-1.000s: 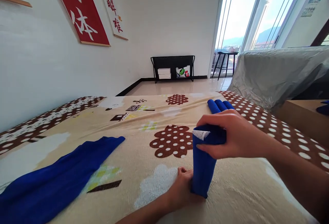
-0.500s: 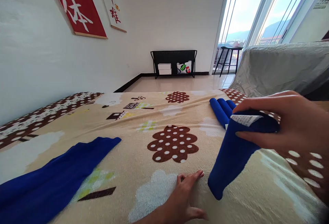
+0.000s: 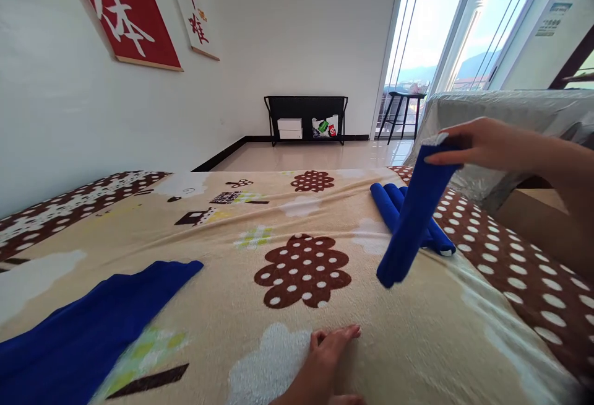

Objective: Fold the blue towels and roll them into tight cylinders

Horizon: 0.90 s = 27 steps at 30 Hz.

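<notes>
1. At the right of the frame, a rolled blue cloth (image 3: 415, 213) is gripped at its upper end by the right hand (image 3: 482, 145); the thumb is laid across the near side, the fingers are bent over the top, and the hand is closed to the roll's thickness.
2. The roll is hung below and to the left of that hand, its lower end slanted towards the lower left; whether the blanket (image 3: 223, 312) is touched by that end cannot be told.
3. A white tag (image 3: 439, 139) is seen at the gripped end, just beside the fingertips.
4. Behind the held roll, right of centre, more blue rolls (image 3: 384, 204) are laid side by side on the blanket, partly hidden by it.
5. At the bottom centre, the left hand (image 3: 325, 358) is held low over the blanket, fingers loosely curled and thumb set apart; nothing is seen gripped. The held roll is placed above and to the right of it, well apart.
6. At the lower left, a blue cloth (image 3: 111, 324) is spread on the blanket, well apart from both hands, and is cut off by the frame's edge.
</notes>
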Each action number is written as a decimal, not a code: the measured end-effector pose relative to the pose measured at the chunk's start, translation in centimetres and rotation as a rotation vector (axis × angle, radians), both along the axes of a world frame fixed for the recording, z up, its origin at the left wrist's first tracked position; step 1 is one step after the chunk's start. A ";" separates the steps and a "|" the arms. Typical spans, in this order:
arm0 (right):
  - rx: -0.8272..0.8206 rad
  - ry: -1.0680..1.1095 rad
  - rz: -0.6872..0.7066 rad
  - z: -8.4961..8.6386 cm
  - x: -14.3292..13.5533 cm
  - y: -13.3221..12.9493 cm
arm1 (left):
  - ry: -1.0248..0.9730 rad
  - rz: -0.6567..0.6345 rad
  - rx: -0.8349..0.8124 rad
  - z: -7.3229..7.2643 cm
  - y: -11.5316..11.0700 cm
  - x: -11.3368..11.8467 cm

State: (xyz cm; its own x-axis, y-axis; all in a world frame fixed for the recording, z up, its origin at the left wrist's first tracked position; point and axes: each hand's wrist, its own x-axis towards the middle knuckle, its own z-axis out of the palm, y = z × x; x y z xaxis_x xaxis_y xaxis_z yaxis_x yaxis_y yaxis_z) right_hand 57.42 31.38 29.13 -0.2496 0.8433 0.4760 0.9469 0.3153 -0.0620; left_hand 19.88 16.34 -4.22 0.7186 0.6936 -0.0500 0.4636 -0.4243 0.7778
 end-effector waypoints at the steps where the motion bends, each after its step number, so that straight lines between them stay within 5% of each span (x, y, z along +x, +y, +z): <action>1: -0.027 -0.083 -0.045 0.9 0.8 1.2 | 0.011 -0.008 -0.003 -0.2 0.1 0.0; 4: 0.075 -0.281 -0.259 2.7 3.1 4.3 | 0.048 -0.022 -0.022 -0.2 0.3 0.0; 7: 0.338 -0.349 -0.317 1.0 4.7 6.2 | 0.077 -0.028 -0.034 0.0 0.4 0.1; 10: 0.523 -0.382 -0.258 -5.5 5.1 6.8 | 0.071 -0.021 -0.033 0.1 0.3 0.2; 15: 0.397 -0.504 -0.135 -22.0 4.4 4.4 | 0.047 0.007 -0.039 -0.3 0.1 0.3; 18: 0.352 -0.499 -0.112 -29.8 4.7 2.1 | 0.017 0.007 -0.023 -0.9 0.1 0.2; 21: 0.367 -0.438 -0.192 -33.7 5.4 0.7 | 0.007 -0.003 -0.008 -1.0 0.2 0.2; 27: 0.392 -0.313 -0.281 -35.1 5.0 0.4 | 0.052 -0.026 0.009 2.3 -0.6 0.2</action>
